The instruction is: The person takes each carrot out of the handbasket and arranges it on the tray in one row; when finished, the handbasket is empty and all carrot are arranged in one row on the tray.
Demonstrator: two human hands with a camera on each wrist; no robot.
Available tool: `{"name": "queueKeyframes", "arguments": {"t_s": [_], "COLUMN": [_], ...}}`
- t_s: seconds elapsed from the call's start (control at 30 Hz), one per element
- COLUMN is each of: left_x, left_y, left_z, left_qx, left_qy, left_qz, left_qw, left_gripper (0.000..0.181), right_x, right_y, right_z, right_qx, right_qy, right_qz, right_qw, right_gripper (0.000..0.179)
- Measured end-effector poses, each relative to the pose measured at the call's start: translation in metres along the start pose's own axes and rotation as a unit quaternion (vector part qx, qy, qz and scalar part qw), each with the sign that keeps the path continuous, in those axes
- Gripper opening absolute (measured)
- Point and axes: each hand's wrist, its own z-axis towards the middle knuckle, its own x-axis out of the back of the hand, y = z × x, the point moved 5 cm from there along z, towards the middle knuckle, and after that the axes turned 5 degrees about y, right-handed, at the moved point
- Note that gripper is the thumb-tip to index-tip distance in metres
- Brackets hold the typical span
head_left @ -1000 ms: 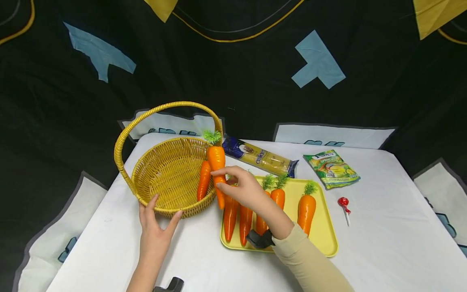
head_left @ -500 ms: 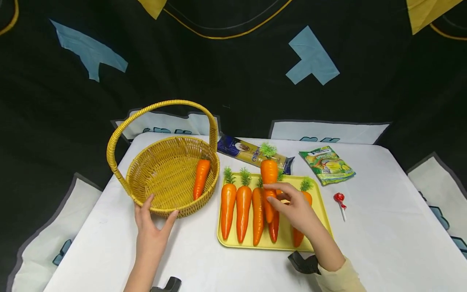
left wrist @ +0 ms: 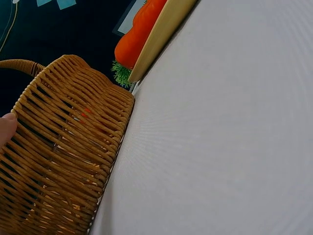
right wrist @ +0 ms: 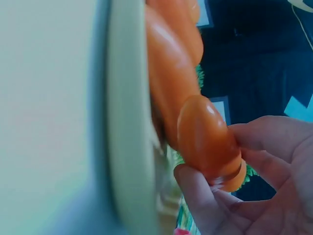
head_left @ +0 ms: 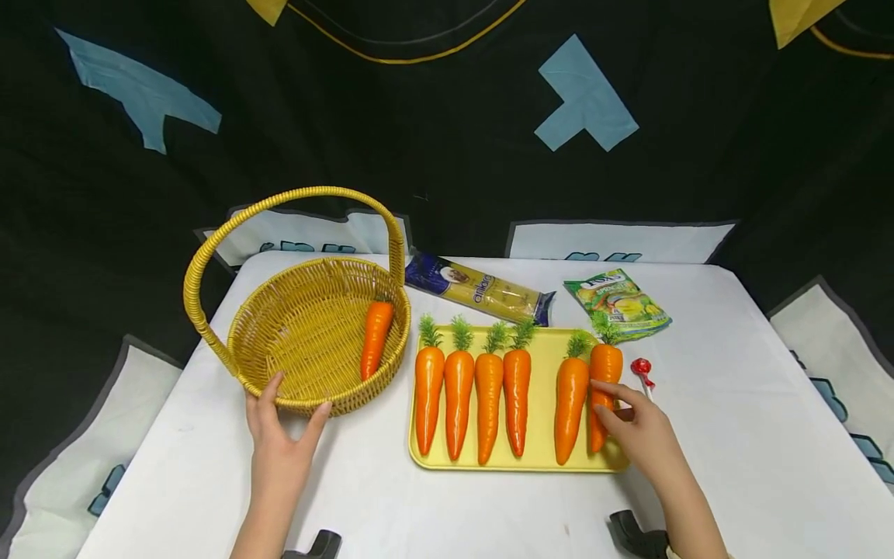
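Observation:
My left hand (head_left: 279,458) rests against the near side of a yellow wicker basket (head_left: 317,404), fingers and thumb spread wide and their tips at its rim. In the left wrist view one fingertip (left wrist: 7,128) touches the woven wall. One carrot (head_left: 376,339) with its green top lies inside the basket, at its right side. My right hand (head_left: 646,431) pinches another carrot (head_left: 604,366) between thumb and fingers, over the right end of a yellow tray (head_left: 541,341). In the right wrist view the tip of the held carrot (right wrist: 203,134) points toward the camera.
Several carrots (head_left: 458,404) lie side by side on the tray. Behind it lies a spaghetti packet (head_left: 482,291); a green candy bag (head_left: 621,303) and a red lollipop (head_left: 641,367) are at the right. The basket's tall handle (head_left: 307,192) arches above it.
My right hand has carried the carrot from beside the basket across the tray to its right end, lowering it there. The left hand stays at the basket rim. The head view has shifted slightly.

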Motion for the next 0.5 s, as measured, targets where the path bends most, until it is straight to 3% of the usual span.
{"name": "queueKeyframes", "arguments": {"t_s": [0.2,0.5], "left_x": [0.001,0.0], "left_y": [-0.001,0.0], "left_z": [0.0,0.0], "left_qx": [0.007,0.006], "left_qy": [-0.003,-0.004], "left_qz": [-0.005,-0.009], "left_qw": [1.0,0.9999], "left_gripper": [0.086,0.086], "right_x": [-0.006,-0.02], "right_y": [0.005,-0.006], "right_z": [-0.001,0.007], "right_qx": [0.007,0.024], "right_qy": [0.001,0.006], "right_qz": [-0.04,-0.084], "right_qw": [0.9992,0.9962], "right_gripper": [0.039,0.038]}}
